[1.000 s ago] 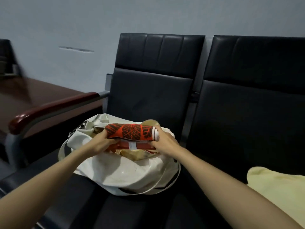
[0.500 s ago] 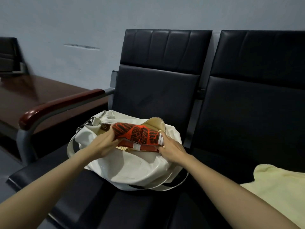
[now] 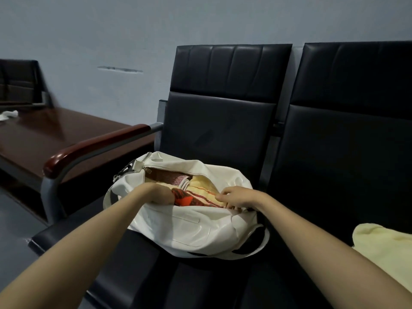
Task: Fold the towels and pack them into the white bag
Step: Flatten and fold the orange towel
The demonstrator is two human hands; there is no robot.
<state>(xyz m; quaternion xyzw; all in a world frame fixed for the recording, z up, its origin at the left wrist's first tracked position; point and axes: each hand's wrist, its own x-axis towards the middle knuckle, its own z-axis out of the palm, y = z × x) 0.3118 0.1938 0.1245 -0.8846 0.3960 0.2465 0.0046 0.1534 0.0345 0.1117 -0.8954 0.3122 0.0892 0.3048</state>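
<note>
The white bag (image 3: pixel 189 233) lies open on the left black seat. An orange-red patterned towel (image 3: pixel 185 199) sits low in its mouth, beside a yellow towel (image 3: pixel 200 182) and a pinkish one (image 3: pixel 175 177) further in. My left hand (image 3: pixel 161 195) is sunk into the bag at the towel's left end, its fingers hidden. My right hand (image 3: pixel 237 197) is at the right end of the opening, fingers curled on the towel's striped end next to the zipper edge. Another pale yellow towel (image 3: pixel 383 248) lies on the right seat.
A red-brown armrest (image 3: pixel 95 148) on a grey frame runs left of the bag. Beyond it stands a dark wooden table (image 3: pixel 55 128) with a white cloth scrap (image 3: pixel 9 114). Black seat backs and a grey wall stand behind. The bag's strap (image 3: pixel 260 244) loops out on the seat.
The orange-red towel, held above the bag's mouth before, has gone down inside the bag. Both hands went down with it, the left one into the opening.
</note>
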